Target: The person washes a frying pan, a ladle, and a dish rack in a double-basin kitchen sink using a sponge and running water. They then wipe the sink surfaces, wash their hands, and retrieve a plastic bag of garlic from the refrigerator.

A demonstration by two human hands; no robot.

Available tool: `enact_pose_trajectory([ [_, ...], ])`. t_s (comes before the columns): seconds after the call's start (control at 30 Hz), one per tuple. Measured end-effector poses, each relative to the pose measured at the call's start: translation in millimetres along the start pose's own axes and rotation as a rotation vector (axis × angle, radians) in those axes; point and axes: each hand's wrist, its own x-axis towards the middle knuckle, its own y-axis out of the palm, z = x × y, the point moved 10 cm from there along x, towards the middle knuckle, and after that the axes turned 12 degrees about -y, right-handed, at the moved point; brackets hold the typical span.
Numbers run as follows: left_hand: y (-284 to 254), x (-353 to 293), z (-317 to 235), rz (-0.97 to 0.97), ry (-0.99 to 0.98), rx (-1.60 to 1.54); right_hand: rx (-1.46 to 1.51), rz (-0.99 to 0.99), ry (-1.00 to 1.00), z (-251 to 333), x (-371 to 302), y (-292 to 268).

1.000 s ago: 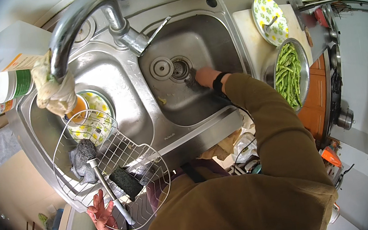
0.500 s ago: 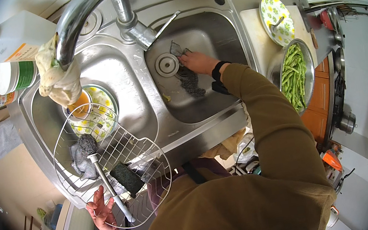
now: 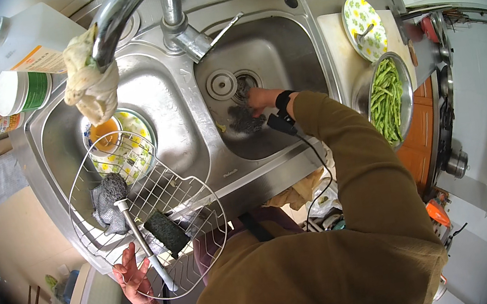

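Note:
In the right basin my right hand [image 3: 258, 99] is closed on dark grey mesh netting [image 3: 246, 120] beside the drain. Part of the netting reaches into the round drain opening [image 3: 250, 78], and my fingertips are partly hidden. A round metal drain cover [image 3: 221, 85] lies just left of the opening. My left hand [image 3: 134, 281], fingers outstretched, is at the near left rim of a wire basket [image 3: 216, 203]. Inside the basket are a dark scouring pad [image 3: 166, 233], a grey mesh scrubber [image 3: 109, 200] and a brush-like tool with a pale handle [image 3: 144, 245].
The left basin [image 3: 169, 100] holds a flowered plate [image 3: 138, 130] and a bowl [image 3: 106, 136]. A faucet [image 3: 174, 24] with a cloth [image 3: 89, 87] on its spout arches above. Right of the sink are a bowl of green beans [image 3: 387, 102] and another flowered plate [image 3: 364, 27]. Bottles stand left.
My right hand has moved down a little. The netting has shifted and bunched, exposing the drain opening beside the cover. My left hand stays by the basket.

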Motion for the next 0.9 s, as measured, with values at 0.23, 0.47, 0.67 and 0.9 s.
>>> enact_pose_trajectory([
  [0.23, -2, 0, 1, 0.004, -0.002, 0.011, 0.087, -0.363, 0.025, 9, 4, -68],
  [0.47, 0, 1, 0, 0.038, -0.001, 0.009, 0.213, -0.214, 0.306, -10, 10, -28],
  [0.67, -9, 1, 2, -0.003, -0.016, 0.009, -0.061, -0.099, 0.268, 14, -58, -15],
  [0.9, -8, 2, 3, 0.027, -0.005, -0.004, 0.297, -0.529, 0.460, -19, -77, -56],
])
